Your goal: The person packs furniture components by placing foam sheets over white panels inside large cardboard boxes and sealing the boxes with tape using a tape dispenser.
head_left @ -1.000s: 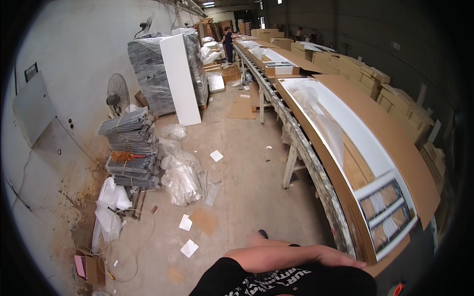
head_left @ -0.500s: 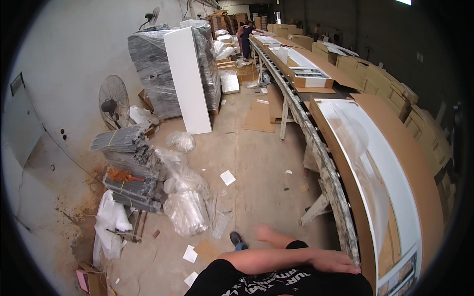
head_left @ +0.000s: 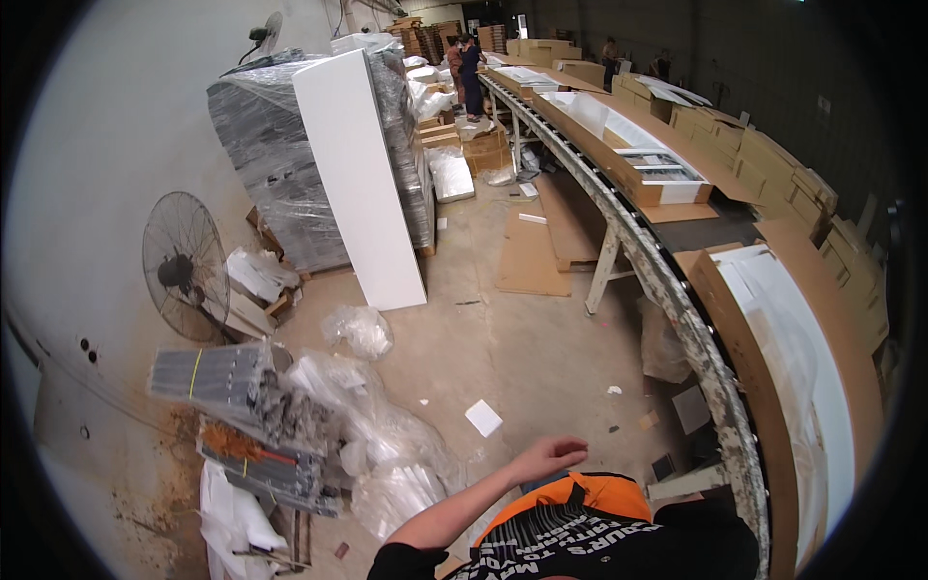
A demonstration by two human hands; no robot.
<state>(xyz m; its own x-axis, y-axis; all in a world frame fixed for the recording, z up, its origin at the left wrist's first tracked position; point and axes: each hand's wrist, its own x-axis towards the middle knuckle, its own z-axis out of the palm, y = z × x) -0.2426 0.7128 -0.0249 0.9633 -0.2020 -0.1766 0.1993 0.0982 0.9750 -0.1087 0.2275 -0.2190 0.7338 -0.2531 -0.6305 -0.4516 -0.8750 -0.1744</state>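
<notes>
Fingers [head_left: 570,447] of the one hand in view, seemingly the left hand [head_left: 546,456], curl loosely and hold nothing; its bare forearm [head_left: 454,512] comes up from the lower edge and crosses the person's orange-and-black garment [head_left: 580,527]. Which hand it is cannot be told for certain, and no second hand shows. Nearest the fingers, on the concrete floor [head_left: 503,338], lies a small white sheet [head_left: 483,418], apart from the hand. To the left are crumpled clear plastic bags [head_left: 387,454] and a stack of grey metal strips [head_left: 232,387] resting on rusty debris. A round fan [head_left: 184,266] leans at the wall behind them. Farther off, a tall white panel [head_left: 360,179] stands tilted against a pallet wrapped in film [head_left: 266,159]. Flat cardboard [head_left: 532,256] lies on the floor by a leg of the conveyor. On the right, the long roller conveyor [head_left: 677,290], serving as worktop, curves away and carries open cardboard trays; the nearest tray [head_left: 773,387] holds a white board under film, and another tray [head_left: 657,174] sits farther along. Stacked cartons [head_left: 783,164] line the far side. Other people [head_left: 467,68] stand at the distant end.
</notes>
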